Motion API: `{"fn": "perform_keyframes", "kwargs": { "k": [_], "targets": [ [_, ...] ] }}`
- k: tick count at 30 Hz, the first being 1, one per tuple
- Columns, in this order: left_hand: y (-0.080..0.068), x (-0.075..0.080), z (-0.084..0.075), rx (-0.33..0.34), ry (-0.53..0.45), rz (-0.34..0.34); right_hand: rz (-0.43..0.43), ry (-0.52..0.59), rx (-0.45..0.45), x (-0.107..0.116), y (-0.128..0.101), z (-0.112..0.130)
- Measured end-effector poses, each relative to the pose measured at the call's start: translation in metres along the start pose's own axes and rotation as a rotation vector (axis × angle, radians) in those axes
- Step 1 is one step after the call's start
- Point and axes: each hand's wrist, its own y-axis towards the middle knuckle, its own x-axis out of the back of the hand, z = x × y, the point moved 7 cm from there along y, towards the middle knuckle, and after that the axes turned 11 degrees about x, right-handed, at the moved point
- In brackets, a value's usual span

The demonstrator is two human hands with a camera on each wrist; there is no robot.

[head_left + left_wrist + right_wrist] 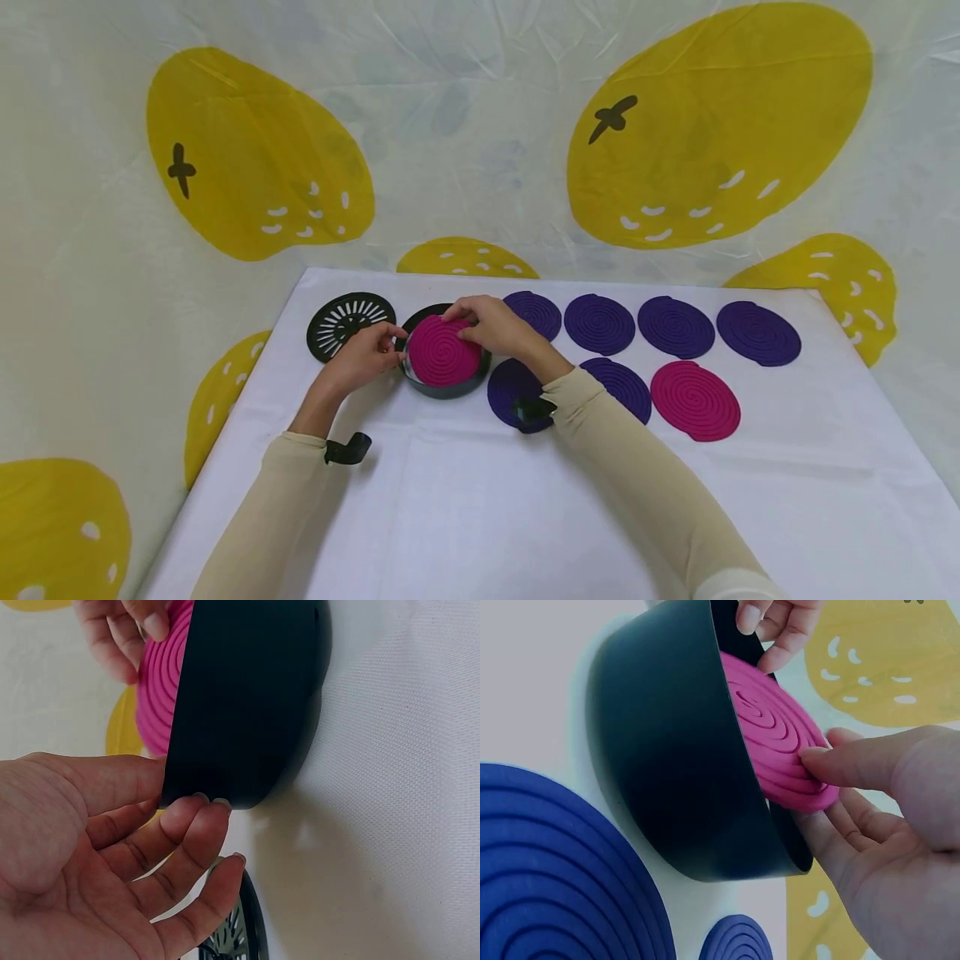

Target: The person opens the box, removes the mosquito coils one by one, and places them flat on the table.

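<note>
My right hand pinches the edge of a pink spiral coaster between thumb and fingers. The coaster lies tilted over the mouth of a round dark green container, partly inside its rim, as the right wrist view shows. At the container's left side is my left hand. In the left wrist view its thumb meets the rim while the curled fingers lie against the outer wall, so the hand grips the container. The container's floor is hidden beneath the coaster.
A black slotted round disc lies left of the container. Several purple spiral coasters are laid out in two rows to the right, with another pink coaster in the front row. A lemon-print cloth hangs behind the white table.
</note>
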Motion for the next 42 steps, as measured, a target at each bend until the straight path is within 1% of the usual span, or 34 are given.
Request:
{"fn": "perform_keyframes", "kwargs": {
  "k": [6, 12, 20, 26, 31, 38, 42],
  "targets": [
    [0.000, -0.001, 0.000, -0.007, 0.009, -0.009, 0.023, -0.042, 0.012, 0.004, -0.004, 0.001],
    [0.001, -0.003, 0.000, -0.014, 0.010, -0.013, 0.040, -0.029, 0.007, 0.005, -0.007, -0.001],
    [0.001, -0.004, 0.002, -0.023, -0.002, -0.015, 0.036, -0.033, 0.054, 0.008, -0.012, 0.001],
    [0.001, -0.005, 0.003, -0.012, -0.010, -0.023, 0.028, -0.021, 0.059, 0.009, -0.017, 0.000],
    [0.000, -0.005, 0.002, -0.010, -0.006, -0.033, -0.008, 0.036, 0.052, 0.013, -0.022, 0.000],
    [-0.001, -0.006, 0.002, -0.001, -0.012, -0.028, -0.055, 0.172, 0.014, 0.018, -0.028, -0.002],
    [-0.002, -0.005, 0.001, -0.007, -0.002, -0.032, -0.091, 0.198, 0.007, 0.024, -0.032, -0.002]
  ]
}}
